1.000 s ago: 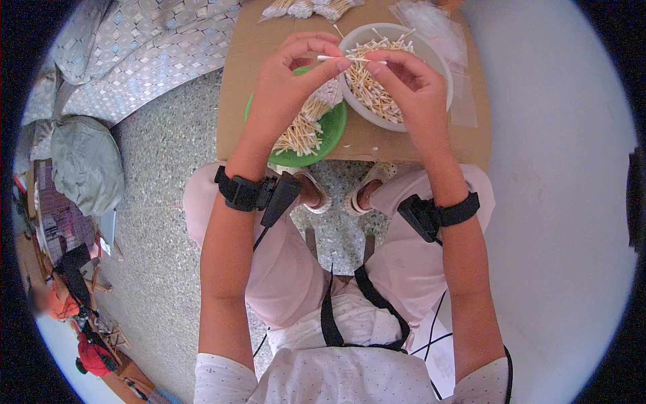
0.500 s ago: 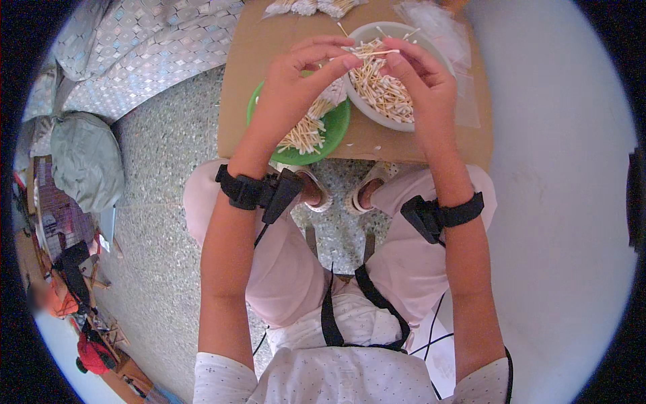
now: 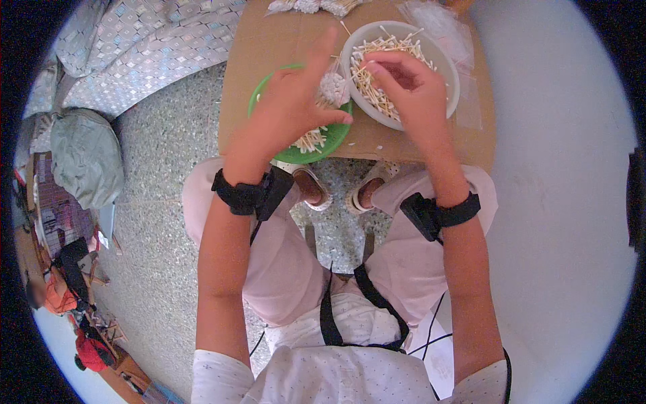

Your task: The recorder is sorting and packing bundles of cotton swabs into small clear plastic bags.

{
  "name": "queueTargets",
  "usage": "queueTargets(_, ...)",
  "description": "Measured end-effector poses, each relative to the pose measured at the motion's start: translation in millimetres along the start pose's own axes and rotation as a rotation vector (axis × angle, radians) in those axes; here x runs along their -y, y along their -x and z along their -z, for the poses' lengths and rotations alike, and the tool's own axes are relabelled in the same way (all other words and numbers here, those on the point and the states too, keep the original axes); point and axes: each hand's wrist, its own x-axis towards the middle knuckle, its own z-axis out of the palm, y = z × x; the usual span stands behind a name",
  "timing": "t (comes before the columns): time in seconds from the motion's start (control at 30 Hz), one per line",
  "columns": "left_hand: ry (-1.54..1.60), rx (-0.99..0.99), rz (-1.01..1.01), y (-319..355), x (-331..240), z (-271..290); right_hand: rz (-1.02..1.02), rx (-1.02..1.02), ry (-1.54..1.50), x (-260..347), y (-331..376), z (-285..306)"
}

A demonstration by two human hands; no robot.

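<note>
My right hand (image 3: 418,84) is over the near side of a white bowl (image 3: 454,94) full of loose cotton swabs (image 3: 377,94). Thumb and fingers are pinched on one cotton swab (image 3: 361,71), which points out to the left. Over a green bowl (image 3: 338,140), my left hand (image 3: 286,101) is spread, thumb and index finger wide apart and slightly blurred. Nothing shows in it. It hides much of the green bowl, where more swabs (image 3: 311,141) lie. A bunch of swabs with white tips (image 3: 333,89) shows beside the left hand, perhaps in clear plastic.
Both bowls stand on a brown cardboard-coloured table top (image 3: 235,81). Several bundles of swabs (image 3: 316,5) lie at its far edge. Clear plastic bags (image 3: 444,30) lie at the far right. A pale wall (image 3: 552,168) rises close on the right.
My hands were raised together with a swab between them. The left has let go, spread and moved down-left over the green bowl; the right has moved slightly left and down with the swab.
</note>
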Motion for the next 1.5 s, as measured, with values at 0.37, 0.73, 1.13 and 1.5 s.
queueTargets(0.37, -0.033, 0.037, 0.040, 6.4, 13.0, -6.4, 0.019, 0.067, 0.046, 5.1, 5.7, -13.5)
queueTargets(0.73, -0.088, 0.085, 0.064, 5.5, 8.5, -4.8, -0.017, 0.067, 0.036, 1.5, 3.5, -15.1)
queueTargets(1.13, -0.107, 0.072, 0.047, 5.0, 11.5, -5.9, -0.042, 0.019, 0.005, -0.3, 3.0, -16.3)
queueTargets(1.5, -0.123, 0.071, 0.075, 5.4, 10.4, -7.9, -0.060, 0.053, -0.118, -2.5, 4.6, -15.4)
